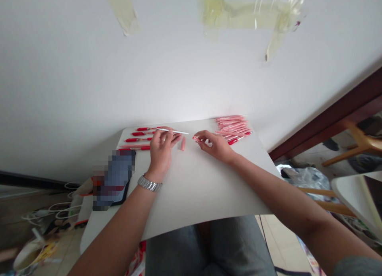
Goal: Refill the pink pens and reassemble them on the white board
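My left hand, with a metal-banded watch on its wrist, pinches a thin white pen refill that points right. Facing it, my right hand has thumb and finger closed on a small red and white piece, too small to identify. Between the hands a short pink tube-like piece lies on the white table. Several red pens lie in a row left of my left hand, which partly hides them. A pile of pink pen-like sticks sits beyond my right hand, with a red pen at its near edge.
A blurred-out phone-like device rests at the table's left edge. The white wall borders the table's back. Cables and a bucket are on the floor at left. Another white table stands at right.
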A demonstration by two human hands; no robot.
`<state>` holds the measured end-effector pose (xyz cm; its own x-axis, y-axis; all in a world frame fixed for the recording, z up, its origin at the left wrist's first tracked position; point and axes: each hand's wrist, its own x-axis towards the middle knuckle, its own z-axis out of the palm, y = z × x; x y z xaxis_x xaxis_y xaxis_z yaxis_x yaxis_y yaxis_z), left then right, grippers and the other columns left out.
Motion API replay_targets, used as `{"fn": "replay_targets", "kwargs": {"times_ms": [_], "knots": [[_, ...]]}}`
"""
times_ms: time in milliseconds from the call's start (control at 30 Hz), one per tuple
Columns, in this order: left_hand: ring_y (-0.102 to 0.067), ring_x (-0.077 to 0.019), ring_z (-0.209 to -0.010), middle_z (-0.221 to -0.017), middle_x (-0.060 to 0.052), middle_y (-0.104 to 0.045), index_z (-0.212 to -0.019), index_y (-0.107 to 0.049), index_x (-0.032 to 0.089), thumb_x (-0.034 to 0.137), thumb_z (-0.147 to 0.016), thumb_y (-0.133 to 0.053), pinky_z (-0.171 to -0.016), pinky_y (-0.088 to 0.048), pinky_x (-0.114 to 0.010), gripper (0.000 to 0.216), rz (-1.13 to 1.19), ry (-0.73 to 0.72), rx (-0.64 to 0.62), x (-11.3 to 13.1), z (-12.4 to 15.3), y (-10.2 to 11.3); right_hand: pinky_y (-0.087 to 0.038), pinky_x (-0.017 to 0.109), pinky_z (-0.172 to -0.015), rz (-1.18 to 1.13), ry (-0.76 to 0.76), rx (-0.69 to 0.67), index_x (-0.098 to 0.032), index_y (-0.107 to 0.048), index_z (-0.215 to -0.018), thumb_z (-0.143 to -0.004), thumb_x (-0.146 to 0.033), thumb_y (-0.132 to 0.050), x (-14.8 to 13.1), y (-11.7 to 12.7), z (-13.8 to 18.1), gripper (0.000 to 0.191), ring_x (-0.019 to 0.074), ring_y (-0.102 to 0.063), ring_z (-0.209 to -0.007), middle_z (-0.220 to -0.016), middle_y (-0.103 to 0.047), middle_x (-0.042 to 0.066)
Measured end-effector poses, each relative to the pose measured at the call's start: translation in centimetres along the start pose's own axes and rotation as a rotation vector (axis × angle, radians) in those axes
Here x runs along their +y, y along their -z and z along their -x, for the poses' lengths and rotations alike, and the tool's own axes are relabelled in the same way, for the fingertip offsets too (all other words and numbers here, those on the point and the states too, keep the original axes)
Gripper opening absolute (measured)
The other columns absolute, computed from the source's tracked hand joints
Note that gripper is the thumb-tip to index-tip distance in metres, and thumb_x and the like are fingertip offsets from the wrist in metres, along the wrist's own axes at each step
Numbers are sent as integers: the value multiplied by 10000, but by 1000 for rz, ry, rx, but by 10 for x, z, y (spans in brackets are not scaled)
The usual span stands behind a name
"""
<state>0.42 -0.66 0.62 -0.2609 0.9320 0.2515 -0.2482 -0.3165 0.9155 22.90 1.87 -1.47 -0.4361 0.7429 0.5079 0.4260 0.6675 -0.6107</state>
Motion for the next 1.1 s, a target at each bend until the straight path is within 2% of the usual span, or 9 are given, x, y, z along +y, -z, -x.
{"fn": "replay_targets", "kwargs": {"times_ms": [300, 500, 833, 1100], "knots": [[-747, -185, -922, -1020, -34, -689, -993, -663, 212, 429, -938, -796, -888, -662, -391, 261, -26, -37, -137, -4, 6, -1, -509, 256, -742, 1, 18, 29, -247, -682, -1169, -983, -215, -634, -3, 2, -3, 195, 145, -713, -840, -1018, -781, 14], [-687, -135, -785, -992, -46, -730, -1029, -685, 206, 427, -957, -778, -976, -632, -429, 251, -102, -8, -234, -6, 11, -3, -511, 271, -743, -17, 37, 20, -241, -687, -1143, -990, -216, -631, -8, 4, -3, 165, 156, -704, -837, -1008, -776, 27], [-700, -146, -789, -990, -58, -757, -1026, -689, 200, 451, -947, -786, -931, -618, -387, 280, -128, 6, -246, -4, 10, 0, -523, 294, -778, 19, 101, 38, -236, -692, -1140, -1012, -224, -622, -9, 5, -4, 147, 170, -701, -843, -999, -782, 40], [-711, -163, -787, -973, -69, -775, -1022, -701, 199, 487, -922, -804, -843, -613, -349, 321, -136, 16, -238, -2, 10, -1, -519, 319, -791, 59, 83, 19, -248, -706, -1136, -1020, -224, -618, -9, 6, -4, 147, 192, -710, -870, -1028, -794, 42]]}}
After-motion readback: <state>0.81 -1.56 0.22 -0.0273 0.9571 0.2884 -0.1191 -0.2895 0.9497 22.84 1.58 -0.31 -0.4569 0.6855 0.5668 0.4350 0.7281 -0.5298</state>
